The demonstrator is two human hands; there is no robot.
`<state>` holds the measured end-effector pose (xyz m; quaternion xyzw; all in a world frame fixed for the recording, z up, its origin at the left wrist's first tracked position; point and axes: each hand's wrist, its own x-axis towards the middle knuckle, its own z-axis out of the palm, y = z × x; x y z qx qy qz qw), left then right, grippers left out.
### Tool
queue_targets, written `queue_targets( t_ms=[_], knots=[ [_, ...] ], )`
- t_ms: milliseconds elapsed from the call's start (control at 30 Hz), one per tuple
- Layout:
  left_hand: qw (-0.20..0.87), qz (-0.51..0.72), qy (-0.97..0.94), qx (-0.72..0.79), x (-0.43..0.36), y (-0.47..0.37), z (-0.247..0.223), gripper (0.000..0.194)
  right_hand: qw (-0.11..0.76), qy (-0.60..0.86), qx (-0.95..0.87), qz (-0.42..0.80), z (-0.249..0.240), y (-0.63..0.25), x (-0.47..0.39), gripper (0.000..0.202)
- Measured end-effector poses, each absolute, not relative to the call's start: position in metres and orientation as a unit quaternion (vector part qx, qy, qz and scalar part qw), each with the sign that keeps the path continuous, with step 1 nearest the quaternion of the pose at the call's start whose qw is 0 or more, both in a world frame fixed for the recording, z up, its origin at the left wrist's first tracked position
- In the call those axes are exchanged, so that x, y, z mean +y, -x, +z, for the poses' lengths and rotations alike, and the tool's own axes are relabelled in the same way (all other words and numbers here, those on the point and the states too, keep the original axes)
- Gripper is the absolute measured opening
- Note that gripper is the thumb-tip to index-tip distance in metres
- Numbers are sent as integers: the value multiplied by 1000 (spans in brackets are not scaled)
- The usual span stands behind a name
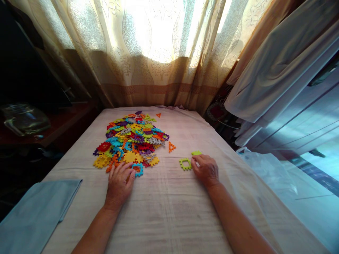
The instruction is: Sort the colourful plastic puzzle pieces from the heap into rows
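Observation:
On the cloth lies a heap of colourful toothed plastic building pieces (135,135), flat squares and triangles among them. My left hand (120,183) rests at its near edge, fingers spread and palm down. Beside its thumb and fingertips is a blue square frame piece (138,170) with orange showing through the middle. To the right, my right hand (206,170) has its fingers bent together on a light green piece (196,153), partly covered by them. A green square frame piece (184,164) lies flat, right by those fingertips.
An orange triangle piece (171,147) lies between heap and right hand, another orange triangle (158,115) farther back. A folded blue cloth (50,201) covers the left front. Curtains (148,70) hang behind the bed-like surface (164,218). A clear plastic bag (267,173) is at right.

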<state>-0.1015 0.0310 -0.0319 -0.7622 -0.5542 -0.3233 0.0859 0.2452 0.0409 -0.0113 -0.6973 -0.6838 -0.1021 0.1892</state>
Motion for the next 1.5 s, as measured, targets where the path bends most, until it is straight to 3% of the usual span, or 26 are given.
queue_targets(
  t_ms=[167, 500, 767, 1067, 1200, 1300, 1500],
  knots=[
    [86, -329, 764, -548, 32, 102, -34, 27, 121, 673, -724, -88, -9, -224, 32, 25],
    [83, -337, 763, -546, 32, 103, -36, 26, 88, 696, -709, -71, 2, -192, 47, 22],
    [70, -366, 746, -552, 29, 100, -32, 21, 219, 656, -720, -49, 3, -161, 34, 22],
    [50, -427, 712, -556, 33, 108, -21, 21, 254, 557, -789, 48, -25, -141, 16, 24],
    [94, -374, 724, -571, 66, 114, 4, 25, 273, 558, -780, 72, -25, -143, 19, 26],
    [138, -265, 733, -612, 102, 116, 24, 27, 289, 553, -777, 86, -26, -144, 20, 25],
    [152, -210, 750, -608, 143, 118, 39, 16, 311, 548, -769, 107, -25, -147, 21, 25]
  ],
)
